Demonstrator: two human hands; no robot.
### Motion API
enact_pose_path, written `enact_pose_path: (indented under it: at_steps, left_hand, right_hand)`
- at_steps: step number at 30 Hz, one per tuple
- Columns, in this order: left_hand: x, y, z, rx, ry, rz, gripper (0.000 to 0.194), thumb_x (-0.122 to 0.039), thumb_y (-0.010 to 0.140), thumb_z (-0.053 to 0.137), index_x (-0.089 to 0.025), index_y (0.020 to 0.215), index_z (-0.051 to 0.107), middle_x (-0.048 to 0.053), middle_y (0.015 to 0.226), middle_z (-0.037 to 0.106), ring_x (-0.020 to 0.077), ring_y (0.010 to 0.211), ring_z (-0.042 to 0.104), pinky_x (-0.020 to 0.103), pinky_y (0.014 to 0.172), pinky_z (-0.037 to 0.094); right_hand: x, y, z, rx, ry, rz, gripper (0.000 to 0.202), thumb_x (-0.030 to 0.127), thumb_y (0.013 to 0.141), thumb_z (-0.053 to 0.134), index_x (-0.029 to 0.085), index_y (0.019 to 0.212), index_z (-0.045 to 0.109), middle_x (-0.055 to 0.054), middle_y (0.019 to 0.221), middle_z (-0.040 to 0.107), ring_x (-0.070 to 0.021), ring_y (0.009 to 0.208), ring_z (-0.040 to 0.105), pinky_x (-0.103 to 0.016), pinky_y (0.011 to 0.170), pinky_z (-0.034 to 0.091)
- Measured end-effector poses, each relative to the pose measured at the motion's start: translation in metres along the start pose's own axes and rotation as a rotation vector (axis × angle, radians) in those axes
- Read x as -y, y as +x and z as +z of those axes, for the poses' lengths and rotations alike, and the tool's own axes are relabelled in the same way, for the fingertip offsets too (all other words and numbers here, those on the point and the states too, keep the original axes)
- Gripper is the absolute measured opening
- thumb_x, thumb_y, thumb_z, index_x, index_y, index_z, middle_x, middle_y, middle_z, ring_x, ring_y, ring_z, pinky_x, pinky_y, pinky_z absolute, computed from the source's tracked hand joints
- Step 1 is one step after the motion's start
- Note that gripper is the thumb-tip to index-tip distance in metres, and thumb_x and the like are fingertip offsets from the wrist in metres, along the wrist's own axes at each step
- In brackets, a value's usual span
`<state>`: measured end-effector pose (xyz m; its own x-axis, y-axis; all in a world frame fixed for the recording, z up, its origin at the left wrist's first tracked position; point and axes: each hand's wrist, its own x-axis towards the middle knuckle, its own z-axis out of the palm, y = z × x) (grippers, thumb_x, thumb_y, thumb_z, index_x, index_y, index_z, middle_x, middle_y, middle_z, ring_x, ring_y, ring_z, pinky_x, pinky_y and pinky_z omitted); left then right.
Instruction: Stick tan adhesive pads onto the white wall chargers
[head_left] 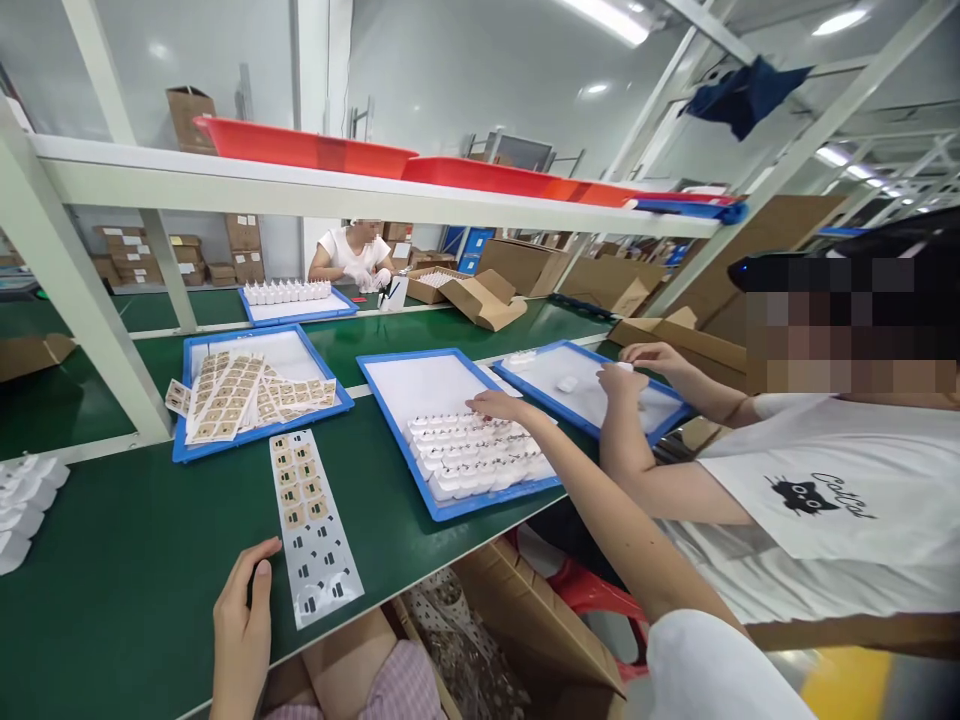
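My left hand (244, 615) is open at the lower left, its index fingertip beside the left edge of a sticker sheet (315, 530). Tan stickers fill the sheet's far part; its near part is bare backing with dark cut-outs. My right hand (499, 405) reaches over a blue-rimmed tray (390, 415), fingers closed at the back row of white pieces (480, 460). What its fingertips hold is too small to make out. The pieces stand in several rows with small dark parts on top. More tan sticker sheets (232, 395) lie piled in another blue-rimmed tray (180, 448) behind the sheet.
At right a person (810, 490) handles a white piece over a third tray (547, 385). White pieces (30, 500) stand at far left. A shelf (375, 195) with red trays crosses above. Below the green table's edge is an open carton (525, 620). Another person (352, 255) sits opposite.
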<state>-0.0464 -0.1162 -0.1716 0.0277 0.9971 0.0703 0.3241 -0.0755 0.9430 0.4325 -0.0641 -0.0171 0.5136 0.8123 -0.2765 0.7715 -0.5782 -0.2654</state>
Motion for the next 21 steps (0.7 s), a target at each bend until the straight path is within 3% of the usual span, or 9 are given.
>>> enact_pose_path:
  at_steps: [5, 8, 10, 12, 14, 17, 21]
  left_hand:
    - [-0.013, 0.000, 0.001, 0.088, 0.241, 0.220, 0.052, -0.050, 0.104, 0.026, -0.019, 0.114, 0.066, 0.014, 0.122, 0.071, 0.0288, 0.117, 0.067, 0.045, 0.098, 0.056]
    - [-0.033, 0.010, -0.001, 0.243, 0.364, 0.289, 0.046, -0.041, 0.105, 0.026, -0.021, 0.117, 0.065, 0.012, 0.123, 0.070, 0.0250, 0.119, 0.065, 0.044, 0.103, 0.054]
    - [-0.046, 0.025, -0.001, 0.367, 0.428, 0.324, 0.037, -0.037, 0.103, 0.035, -0.026, 0.121, 0.065, 0.008, 0.129, 0.069, 0.0240, 0.127, 0.060, 0.044, 0.110, 0.050]
    - [-0.056, 0.046, -0.001, 0.478, 0.505, 0.345, 0.036, -0.032, 0.099, 0.044, -0.027, 0.130, 0.062, 0.007, 0.144, 0.062, 0.0271, 0.141, 0.050, 0.050, 0.118, 0.042]
    - [-0.060, 0.068, 0.000, 0.563, 0.582, 0.332, 0.048, -0.027, 0.096, 0.048, -0.028, 0.143, 0.053, 0.007, 0.160, 0.047, 0.0331, 0.154, 0.032, 0.061, 0.123, 0.031]
    - [-0.057, 0.092, -0.001, 0.679, 0.666, 0.293, 0.057, -0.027, 0.094, 0.050, -0.031, 0.151, 0.045, 0.005, 0.168, 0.035, 0.0363, 0.160, 0.018, 0.071, 0.123, 0.019]
    - [-0.055, 0.098, -0.004, 0.736, 0.706, 0.281, 0.058, -0.034, 0.097, 0.049, -0.034, 0.155, 0.040, 0.003, 0.167, 0.037, 0.0330, 0.159, 0.022, 0.070, 0.125, 0.012]
  right_hand:
    - [0.018, -0.019, -0.005, -0.131, -0.052, -0.113, 0.034, 0.040, 0.098, 0.063, 0.017, 0.123, 0.064, -0.009, 0.124, 0.067, -0.0218, 0.106, 0.068, -0.044, 0.092, 0.058]
    - [0.047, -0.044, 0.013, -0.249, -0.022, -0.302, 0.032, 0.035, 0.105, 0.046, 0.014, 0.118, 0.067, -0.015, 0.121, 0.069, -0.0263, 0.112, 0.066, -0.050, 0.101, 0.052]
    - [0.074, -0.067, 0.041, -0.261, 0.026, -0.482, 0.040, 0.029, 0.107, 0.032, 0.015, 0.112, 0.069, -0.016, 0.117, 0.072, -0.0270, 0.112, 0.067, -0.047, 0.103, 0.050]
    - [0.105, -0.092, 0.079, -0.189, 0.064, -0.681, 0.031, 0.031, 0.104, 0.043, 0.020, 0.109, 0.072, -0.010, 0.114, 0.075, -0.0238, 0.109, 0.069, -0.039, 0.102, 0.053]
    - [0.134, -0.110, 0.120, -0.116, 0.077, -0.843, 0.022, 0.029, 0.099, 0.055, 0.023, 0.107, 0.074, -0.007, 0.121, 0.074, -0.0239, 0.116, 0.068, -0.037, 0.104, 0.053]
    - [0.159, -0.118, 0.168, -0.076, 0.084, -0.952, 0.025, 0.023, 0.095, 0.058, 0.022, 0.115, 0.073, -0.011, 0.132, 0.069, -0.0292, 0.125, 0.063, -0.044, 0.100, 0.056]
    - [0.162, -0.110, 0.200, -0.082, 0.086, -0.983, 0.031, 0.023, 0.094, 0.059, 0.017, 0.123, 0.069, -0.017, 0.129, 0.068, -0.0347, 0.122, 0.062, -0.053, 0.099, 0.055]
